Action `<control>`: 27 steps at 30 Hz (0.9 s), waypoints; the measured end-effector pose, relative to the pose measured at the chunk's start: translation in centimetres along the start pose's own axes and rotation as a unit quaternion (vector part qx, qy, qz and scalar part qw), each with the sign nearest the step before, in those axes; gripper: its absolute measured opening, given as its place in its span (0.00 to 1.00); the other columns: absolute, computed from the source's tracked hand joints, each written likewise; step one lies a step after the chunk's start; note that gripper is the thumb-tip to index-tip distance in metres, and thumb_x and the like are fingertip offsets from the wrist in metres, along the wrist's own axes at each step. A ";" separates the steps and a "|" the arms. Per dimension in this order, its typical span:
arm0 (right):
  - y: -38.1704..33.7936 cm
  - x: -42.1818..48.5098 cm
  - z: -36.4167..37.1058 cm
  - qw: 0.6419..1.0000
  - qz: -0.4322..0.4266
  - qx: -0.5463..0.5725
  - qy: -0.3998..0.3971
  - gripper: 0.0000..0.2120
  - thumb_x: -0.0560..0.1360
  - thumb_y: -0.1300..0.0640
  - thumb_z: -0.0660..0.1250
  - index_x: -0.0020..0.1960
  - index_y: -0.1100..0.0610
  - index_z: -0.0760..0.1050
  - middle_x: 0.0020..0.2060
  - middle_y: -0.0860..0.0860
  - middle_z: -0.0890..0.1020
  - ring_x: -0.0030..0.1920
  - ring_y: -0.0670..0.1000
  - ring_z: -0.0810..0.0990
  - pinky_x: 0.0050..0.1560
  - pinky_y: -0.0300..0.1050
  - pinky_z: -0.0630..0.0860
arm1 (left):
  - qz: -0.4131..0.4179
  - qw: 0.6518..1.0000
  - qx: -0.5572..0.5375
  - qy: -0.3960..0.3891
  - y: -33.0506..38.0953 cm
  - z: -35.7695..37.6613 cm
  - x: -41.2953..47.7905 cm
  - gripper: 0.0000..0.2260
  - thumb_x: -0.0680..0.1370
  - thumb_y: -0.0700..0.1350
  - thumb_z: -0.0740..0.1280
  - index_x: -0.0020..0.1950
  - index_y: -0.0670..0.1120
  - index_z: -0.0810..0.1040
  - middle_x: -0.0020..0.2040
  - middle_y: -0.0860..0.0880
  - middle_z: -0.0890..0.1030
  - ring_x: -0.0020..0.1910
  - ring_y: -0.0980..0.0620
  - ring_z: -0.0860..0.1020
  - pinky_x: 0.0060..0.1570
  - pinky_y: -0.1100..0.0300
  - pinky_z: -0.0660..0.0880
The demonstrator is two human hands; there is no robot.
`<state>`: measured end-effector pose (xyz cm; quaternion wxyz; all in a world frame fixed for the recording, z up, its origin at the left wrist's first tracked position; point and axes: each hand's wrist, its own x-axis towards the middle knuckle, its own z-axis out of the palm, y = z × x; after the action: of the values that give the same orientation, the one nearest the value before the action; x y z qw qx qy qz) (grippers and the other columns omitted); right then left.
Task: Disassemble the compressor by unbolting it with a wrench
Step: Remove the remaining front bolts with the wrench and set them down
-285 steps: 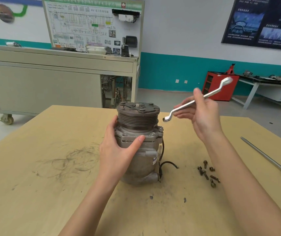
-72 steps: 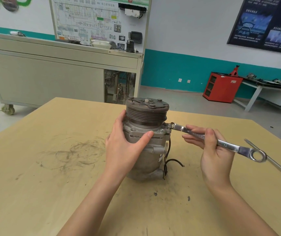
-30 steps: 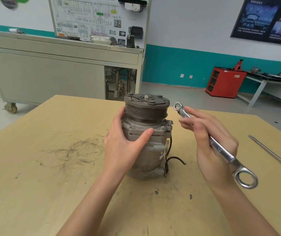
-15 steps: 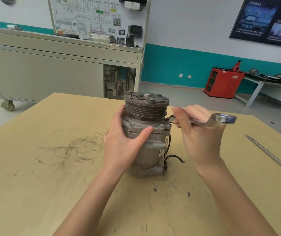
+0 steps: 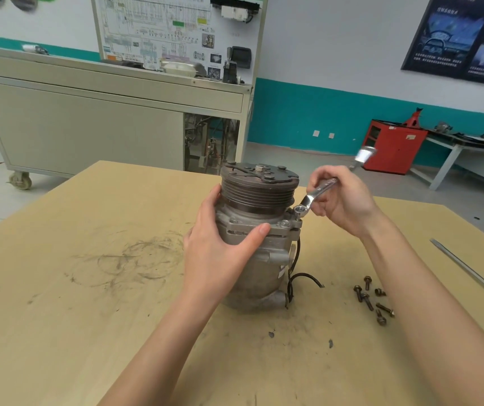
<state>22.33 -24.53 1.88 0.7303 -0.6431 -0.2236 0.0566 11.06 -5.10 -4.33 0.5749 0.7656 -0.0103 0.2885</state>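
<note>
A grey metal compressor (image 5: 260,259) stands upright on the wooden table (image 5: 59,317), its grooved pulley on top. My left hand (image 5: 220,253) grips its body from the left, thumb across the front flange. My right hand (image 5: 343,200) holds a silver ring wrench (image 5: 317,193) by the shaft. The wrench's lower ring end sits on a bolt (image 5: 298,210) at the flange's right corner. Its upper end is blurred, pointing up and to the right.
Several loose bolts (image 5: 371,298) lie on the table right of the compressor. A long screwdriver (image 5: 469,273) with a red handle lies near the right edge. A black wire (image 5: 302,278) trails from the compressor. A wheeled cabinet stands behind the table.
The wrench has swung from nearly level to a steep tilt, its ring end staying at the flange's right corner. My right hand has risen. My left hand keeps its grip.
</note>
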 end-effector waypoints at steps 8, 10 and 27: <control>2.5 2.9 1.1 0.984 0.136 0.113 -0.035 0.19 0.75 0.43 0.61 0.33 0.55 0.75 0.20 0.46 0.72 0.18 0.42 0.66 0.31 0.36 0.55 | 0.003 1.000 -0.001 0.002 0.0 -0.1 0.0 0.42 0.63 0.69 0.67 0.74 0.58 0.62 0.69 0.60 0.72 0.68 0.57 0.70 0.70 0.46 0.66; 1.3 2.1 0.7 0.985 0.101 0.143 0.010 0.21 0.73 0.41 0.60 0.32 0.54 0.79 0.25 0.46 0.77 0.19 0.41 0.69 0.26 0.30 0.63 | 0.004 1.000 0.000 0.002 0.0 -0.1 -0.1 0.42 0.63 0.69 0.67 0.74 0.58 0.62 0.69 0.60 0.72 0.68 0.58 0.70 0.70 0.45 0.66; -6.7 -6.1 6.2 0.843 -0.248 -0.460 0.127 0.10 0.78 0.55 0.65 0.42 0.59 0.79 0.34 0.54 0.83 0.29 0.48 0.82 0.32 0.40 0.79 | -0.001 1.000 0.000 0.000 0.1 -0.1 -0.1 0.39 0.66 0.65 0.70 0.74 0.57 0.61 0.69 0.57 0.72 0.68 0.54 0.71 0.69 0.44 0.66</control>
<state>13.05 -22.21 7.24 0.3625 -0.8297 -0.2817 -0.3177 10.91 -5.06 -4.28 0.5749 0.7658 -0.0093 0.2882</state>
